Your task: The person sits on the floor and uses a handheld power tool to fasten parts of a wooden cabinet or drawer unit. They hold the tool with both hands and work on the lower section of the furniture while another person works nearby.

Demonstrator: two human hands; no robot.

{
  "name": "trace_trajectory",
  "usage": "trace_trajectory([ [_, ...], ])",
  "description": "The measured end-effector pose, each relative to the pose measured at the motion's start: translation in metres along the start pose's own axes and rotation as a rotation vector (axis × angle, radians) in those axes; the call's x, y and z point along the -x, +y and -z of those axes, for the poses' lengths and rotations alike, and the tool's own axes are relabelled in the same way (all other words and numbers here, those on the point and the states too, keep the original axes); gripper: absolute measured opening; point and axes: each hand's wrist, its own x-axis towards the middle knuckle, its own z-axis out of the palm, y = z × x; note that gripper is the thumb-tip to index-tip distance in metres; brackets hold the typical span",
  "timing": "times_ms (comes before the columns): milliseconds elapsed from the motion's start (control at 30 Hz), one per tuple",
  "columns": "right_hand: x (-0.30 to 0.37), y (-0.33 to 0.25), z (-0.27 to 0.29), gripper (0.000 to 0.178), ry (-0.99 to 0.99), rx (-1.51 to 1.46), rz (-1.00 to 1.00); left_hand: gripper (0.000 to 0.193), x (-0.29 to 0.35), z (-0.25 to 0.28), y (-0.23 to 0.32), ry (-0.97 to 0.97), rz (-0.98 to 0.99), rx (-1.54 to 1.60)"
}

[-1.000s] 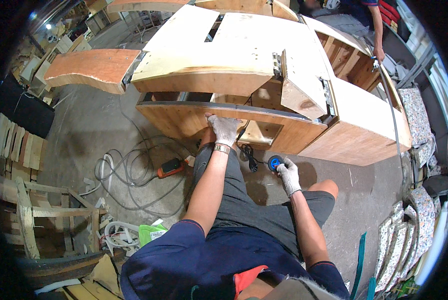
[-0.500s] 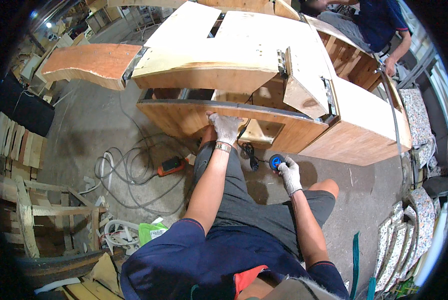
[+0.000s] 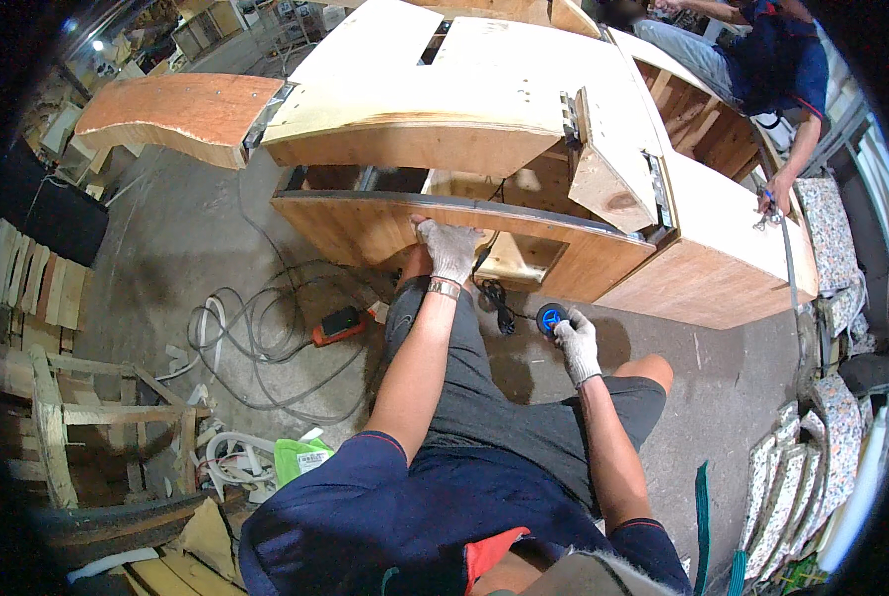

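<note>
Right fingers (image 3: 573, 326) pinch one blue disc (image 3: 550, 318); left fingers (image 3: 427, 229), grip unclear, touch one panel (image 3: 350, 224)

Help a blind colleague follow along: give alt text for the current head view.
A person's gloved left hand touches the front board of a large wooden structure, while the gloved right hand holds a small round blue-and-black object. An orange-and-black device lies on the floor at left; a co-worker is at upper right.

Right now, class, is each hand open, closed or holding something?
Left hand: at the wooden panel; grip cannot be told.
Right hand: closed, holding a round blue-and-black object.
</note>
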Motion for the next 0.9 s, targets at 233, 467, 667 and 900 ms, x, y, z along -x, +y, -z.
trace_trajectory([
  [233,-0.001,0.003,0.003,0.035,-0.002,0.004,0.012,0.085,0.005,-0.016,-0.004,0.047,-0.005,0.026],
  [467,0.0,0.003,0.003,0.031,0.016,-0.006,0.014,0.087,0.002,-0.01,-0.006,0.047,-0.011,0.023],
  [667,0.001,0.001,0.0,0.033,-0.003,0.007,0.022,0.086,-0.001,0.004,0.001,-0.049,0.023,0.02],
  [900,0.006,-0.004,-0.001,0.026,0.02,0.028,0.03,0.086,0.0,-0.002,-0.006,0.002,0.008,0.01],
])
